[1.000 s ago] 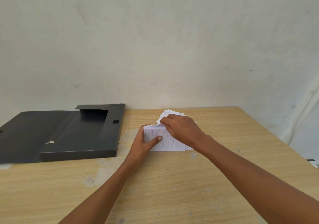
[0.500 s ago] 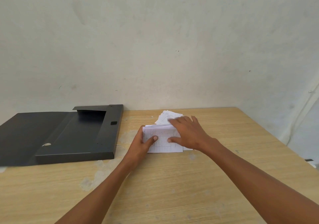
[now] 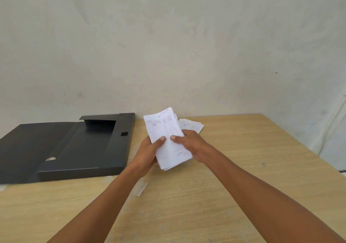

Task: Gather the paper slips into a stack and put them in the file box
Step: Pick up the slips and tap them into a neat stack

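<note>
Pale plaster wall filled the upper half of the frame, and below it the wooden table (image 3: pixel 243 167) ran across the lower half. At left of centre I saw the black file box (image 3: pixel 78 149) lying open, its lid flap spread flat toward the left edge. Just right of it, raised off the table at frame centre, was the stack of paper slips (image 3: pixel 166 130) — white, printed with ruled columns, its edges not yet squared. My left hand (image 3: pixel 148 152) pinched its left side with the thumb on top, and my right hand (image 3: pixel 189 143) pinched the right side the same way. A few loose slips (image 3: pixel 191 125) lay on the table just behind. I judged the stack light, limp and slippery sheet to sheet — best held across its middle with both hands, squeezed gently so nothing fanned out.
</note>
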A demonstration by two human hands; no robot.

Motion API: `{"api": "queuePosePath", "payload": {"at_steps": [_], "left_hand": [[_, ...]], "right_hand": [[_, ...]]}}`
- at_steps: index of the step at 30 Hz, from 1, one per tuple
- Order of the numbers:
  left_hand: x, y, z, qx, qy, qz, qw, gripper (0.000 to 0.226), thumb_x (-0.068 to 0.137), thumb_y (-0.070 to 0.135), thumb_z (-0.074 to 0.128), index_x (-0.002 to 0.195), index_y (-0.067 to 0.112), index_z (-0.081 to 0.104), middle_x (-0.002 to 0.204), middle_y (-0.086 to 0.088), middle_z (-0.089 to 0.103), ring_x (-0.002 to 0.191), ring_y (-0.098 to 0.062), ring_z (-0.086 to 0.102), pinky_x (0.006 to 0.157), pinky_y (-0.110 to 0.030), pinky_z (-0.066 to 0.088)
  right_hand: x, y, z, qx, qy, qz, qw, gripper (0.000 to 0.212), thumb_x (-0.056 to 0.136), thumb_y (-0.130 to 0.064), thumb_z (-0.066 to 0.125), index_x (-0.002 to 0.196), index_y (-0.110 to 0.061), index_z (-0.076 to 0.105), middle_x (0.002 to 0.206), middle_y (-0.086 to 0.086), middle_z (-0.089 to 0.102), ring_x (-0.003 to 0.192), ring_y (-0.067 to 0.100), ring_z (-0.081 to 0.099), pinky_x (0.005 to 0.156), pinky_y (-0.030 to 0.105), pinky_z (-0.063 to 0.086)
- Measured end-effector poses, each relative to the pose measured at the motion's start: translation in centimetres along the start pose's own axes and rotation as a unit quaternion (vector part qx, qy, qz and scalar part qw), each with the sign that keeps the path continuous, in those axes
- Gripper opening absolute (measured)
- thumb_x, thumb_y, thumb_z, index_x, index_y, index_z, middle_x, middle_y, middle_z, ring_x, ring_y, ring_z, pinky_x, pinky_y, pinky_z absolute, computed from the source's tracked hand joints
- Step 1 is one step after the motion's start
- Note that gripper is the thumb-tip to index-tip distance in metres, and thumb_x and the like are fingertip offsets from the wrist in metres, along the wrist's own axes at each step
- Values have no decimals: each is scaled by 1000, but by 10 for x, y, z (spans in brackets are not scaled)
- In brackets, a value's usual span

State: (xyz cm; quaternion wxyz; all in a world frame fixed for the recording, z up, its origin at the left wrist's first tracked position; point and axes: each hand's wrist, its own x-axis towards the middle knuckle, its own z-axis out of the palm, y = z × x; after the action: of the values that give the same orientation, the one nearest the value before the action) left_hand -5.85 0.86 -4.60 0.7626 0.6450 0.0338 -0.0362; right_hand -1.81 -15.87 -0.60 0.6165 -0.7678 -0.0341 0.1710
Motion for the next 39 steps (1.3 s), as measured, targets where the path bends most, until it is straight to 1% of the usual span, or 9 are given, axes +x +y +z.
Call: {"api": "queuePosePath", "payload": {"at_steps": [5,9,12,15,21,26,29,35,39], "left_hand": [[19,-2,-8,103,119,-22,987,37,101,21,57,138,22,53,129,-1,67,107,-23,69,92,-45,57],[47,18,-21,111,115,-47,986,33,97,17,56,129,19,60,120,-2,72,104,-26,70,95,-48,55],[71,29,-19,119,86,-71,987,26,96,14,56,121,14,63,112,-4,73,101,-26,70,98,-46,54],[96,32,-7,87,57,-115,988,19,97,9,56,114,11,63,106,-6,73,96,-27,70,92,-41,55],[130,23,-3,93,55,-163,981,33,95,7,58,127,3,61,121,-16,71,106,-34,69,93,-46,57],[129,23,1,96,35,-160,982,31,96,5,56,127,4,61,123,-15,70,101,-32,68,81,-38,58],[124,21,1,85,41,-153,984,32,97,4,55,128,3,60,123,-14,70,105,-33,68,87,-42,58],[106,15,-9,35,66,-106,991,36,101,0,50,135,6,58,130,-13,68,115,-33,66,93,-45,55],[86,14,-9,30,78,-55,995,39,104,1,48,141,10,54,135,-9,65,120,-31,63,94,-44,53]], "right_hand": [[18,19,3,-119,101,-24,988,25,92,-35,66,93,-11,59,90,4,67,74,16,59,65,31,47],[50,28,-27,-247,270,41,930,34,96,-31,53,120,-7,53,118,12,63,109,31,60,85,39,49],[72,30,-40,-305,254,102,912,55,91,-45,59,132,-9,53,134,16,56,125,37,50,99,41,45],[94,27,-36,-333,229,99,909,52,88,-50,61,125,-13,59,130,16,58,123,36,51,97,39,43],[123,24,-30,-274,245,139,919,41,76,-35,72,108,-13,62,115,14,65,105,34,62,91,41,53],[129,14,-28,-92,238,114,960,48,84,1,65,125,4,39,115,19,65,98,29,63,85,38,56],[120,12,-33,-47,209,118,970,35,88,8,59,122,6,54,94,12,63,75,20,55,62,30,45],[84,3,-42,-56,326,-18,944,35,90,0,45,123,-9,52,121,8,66,85,24,59,62,30,48],[50,-30,-45,-74,371,-126,917,27,91,-6,46,117,-13,50,107,-2,63,82,22,61,67,37,53]]}}
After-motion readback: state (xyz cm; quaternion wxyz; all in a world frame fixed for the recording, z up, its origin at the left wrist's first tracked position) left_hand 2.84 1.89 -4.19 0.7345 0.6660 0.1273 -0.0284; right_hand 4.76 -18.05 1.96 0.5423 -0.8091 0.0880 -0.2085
